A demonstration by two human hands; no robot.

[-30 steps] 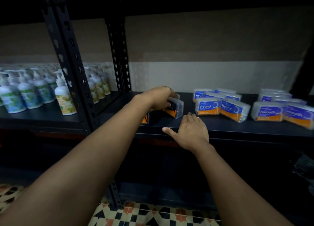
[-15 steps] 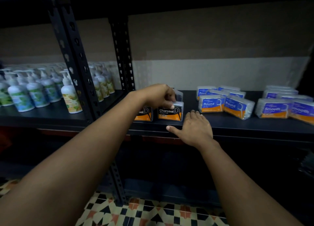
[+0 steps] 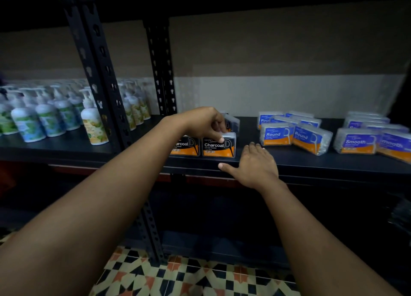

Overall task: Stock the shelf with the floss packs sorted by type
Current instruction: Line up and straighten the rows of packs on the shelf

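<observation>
Pump bottles (image 3: pixel 55 115) on neighbouring rack; patterned floor tiles (image 3: pixel 189 275) below.

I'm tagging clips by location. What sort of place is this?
Probably a shop aisle or stockroom: slotted metal shelving, floss packs grouped by type, and rows of identical pump bottles.

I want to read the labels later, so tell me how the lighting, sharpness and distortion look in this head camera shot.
Head view: dim overall, brightest on the back wall; the Charcoal pack, Round packs and Smooth packs read clearly, though rear rows blur. Wide-angle bending tilts the shelf post; the pump bottles are soft. The left hand shades the packs behind; the right hand is sharp.
</observation>
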